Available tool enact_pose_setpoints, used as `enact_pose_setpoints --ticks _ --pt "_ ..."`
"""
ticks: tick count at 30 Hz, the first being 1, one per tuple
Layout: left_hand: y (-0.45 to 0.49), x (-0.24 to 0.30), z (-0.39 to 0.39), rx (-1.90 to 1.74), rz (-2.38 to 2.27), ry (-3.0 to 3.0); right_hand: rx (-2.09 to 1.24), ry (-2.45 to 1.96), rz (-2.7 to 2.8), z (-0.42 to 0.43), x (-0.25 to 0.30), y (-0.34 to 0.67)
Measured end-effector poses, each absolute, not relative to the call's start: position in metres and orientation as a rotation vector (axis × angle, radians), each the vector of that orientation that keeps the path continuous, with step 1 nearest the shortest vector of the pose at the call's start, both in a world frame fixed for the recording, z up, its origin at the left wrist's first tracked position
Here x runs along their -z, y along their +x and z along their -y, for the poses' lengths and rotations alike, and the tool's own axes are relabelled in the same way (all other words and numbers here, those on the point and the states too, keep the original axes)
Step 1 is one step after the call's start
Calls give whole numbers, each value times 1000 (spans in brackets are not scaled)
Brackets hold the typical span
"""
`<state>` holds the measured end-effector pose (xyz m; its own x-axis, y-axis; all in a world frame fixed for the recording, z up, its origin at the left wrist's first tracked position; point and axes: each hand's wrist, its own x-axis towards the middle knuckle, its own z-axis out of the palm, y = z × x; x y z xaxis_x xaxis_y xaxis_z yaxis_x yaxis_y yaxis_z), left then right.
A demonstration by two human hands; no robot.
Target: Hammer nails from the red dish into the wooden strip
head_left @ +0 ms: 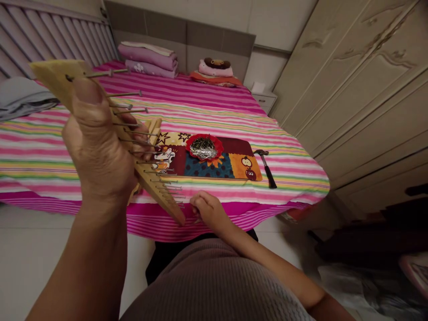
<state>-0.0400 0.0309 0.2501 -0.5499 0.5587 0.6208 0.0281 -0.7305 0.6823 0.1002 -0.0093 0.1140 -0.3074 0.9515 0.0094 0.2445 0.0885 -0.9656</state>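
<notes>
My left hand [96, 142] is raised close to the camera and grips a long wooden strip [56, 76] studded with a row of several nails [133, 94] that stick out to the right. The strip slants down toward the bed's front edge. My right hand [205, 209] sits low by the strip's lower end, fingers curled in a pinch; what it holds is too small to make out. A red dish of loose nails [204, 147] rests on a colourful patchwork mat [234, 167] on the bed. A hammer [266, 167] lies to the right of the mat.
The bed has a pink striped cover [214, 107]. Folded blankets [147, 58] and a small pillow [216, 69] lie at its far end. Another wooden piece [154, 125] lies behind the strip. A wardrobe [368, 89] stands on the right, a white nightstand [264, 99] beyond.
</notes>
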Motion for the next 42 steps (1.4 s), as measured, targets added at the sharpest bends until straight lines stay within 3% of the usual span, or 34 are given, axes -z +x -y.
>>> enact_pose_setpoints --ticks 11,24,34,42 --pt "-44 -247 -32 -2305 -868 1240 -723 -957 2102 -8 -121 96" --pt "-42 -250 -31 -2293 -902 1204 -639 -1079 1991 -1 -99 102" --pt "-41 -250 -29 -2293 -907 1232 -383 -840 2312 4 -96 103" --pt "-42 -250 -31 -2270 -910 1186 -408 -800 2353 -2 -102 102"
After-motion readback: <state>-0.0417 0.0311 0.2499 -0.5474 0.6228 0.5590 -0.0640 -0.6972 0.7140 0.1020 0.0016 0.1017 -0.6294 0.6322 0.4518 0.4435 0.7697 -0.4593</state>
